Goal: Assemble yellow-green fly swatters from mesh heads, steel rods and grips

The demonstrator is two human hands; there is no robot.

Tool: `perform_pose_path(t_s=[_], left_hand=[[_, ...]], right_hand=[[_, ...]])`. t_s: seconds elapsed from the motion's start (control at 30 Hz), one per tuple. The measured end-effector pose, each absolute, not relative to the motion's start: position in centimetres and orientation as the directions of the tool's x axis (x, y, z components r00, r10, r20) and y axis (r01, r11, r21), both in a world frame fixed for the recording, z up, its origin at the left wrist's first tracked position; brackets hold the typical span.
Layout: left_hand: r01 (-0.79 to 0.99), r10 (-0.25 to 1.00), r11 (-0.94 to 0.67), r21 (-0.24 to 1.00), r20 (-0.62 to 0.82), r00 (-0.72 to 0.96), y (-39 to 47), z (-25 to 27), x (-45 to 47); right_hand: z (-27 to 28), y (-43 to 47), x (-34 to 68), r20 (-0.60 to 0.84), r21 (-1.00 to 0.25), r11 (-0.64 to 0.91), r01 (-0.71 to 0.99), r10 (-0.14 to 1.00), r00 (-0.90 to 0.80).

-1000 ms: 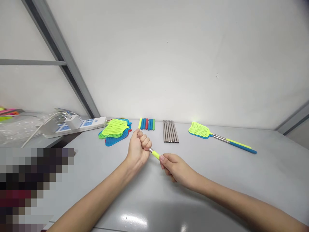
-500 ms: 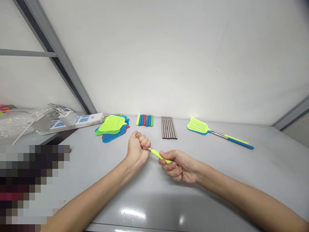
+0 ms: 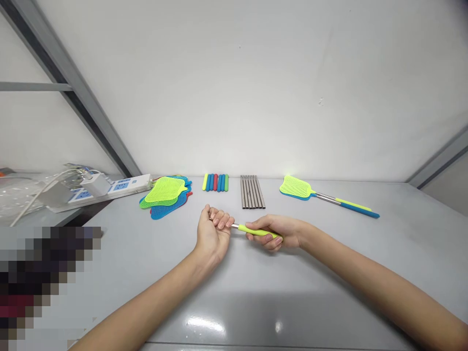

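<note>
My left hand (image 3: 215, 233) is closed around a thin metal rod (image 3: 235, 225), most of which its fingers hide. On the rod's right end sits a yellow-green handle grip (image 3: 260, 231), and my right hand (image 3: 280, 231) is wrapped round that grip. Both hands are above the grey table. Beyond them lie a row of metal rods (image 3: 252, 192) and a row of coloured handle grips (image 3: 216, 182) in yellow, blue, red and green. To the left is a pile of mesh fly swatter heads (image 3: 166, 190), yellow, green and blue.
Two fly swatters (image 3: 296, 187) with rods and grips lie at the right on the table (image 3: 329, 273). A white power strip (image 3: 127, 184) with plugs and cables stands at the left, beside clear plastic bags (image 3: 25, 195). A white wall (image 3: 234, 97) rises behind.
My right hand has risen slightly and moved right with the grip, which now lies nearer level. More bare rod shows beside my left hand, whose fingers have loosened a little. The view has shifted slightly.
</note>
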State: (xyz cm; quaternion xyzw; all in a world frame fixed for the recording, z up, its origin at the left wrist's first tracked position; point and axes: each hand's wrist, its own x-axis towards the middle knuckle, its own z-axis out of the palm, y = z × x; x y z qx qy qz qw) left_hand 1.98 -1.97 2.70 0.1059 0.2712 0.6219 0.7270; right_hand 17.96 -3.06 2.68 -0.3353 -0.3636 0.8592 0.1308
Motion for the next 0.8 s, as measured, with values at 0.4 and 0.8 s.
perform_pose_path(t_s=[0.4,0.8], left_hand=[[-0.655,0.988,0.016,0.755,0.091,0.128,-4.1,2.8,2.6],[-0.315,0.971,-0.061,0.947,0.129,0.203,-5.0,1.7,3.2]], right_hand=[[4.7,-3.3,18.9,-0.405,-0.890,-0.427,0.162,0.572,-0.713],[4.6,-3.4,19.0,-0.431,-0.889,-0.389,0.243,0.525,-0.734]])
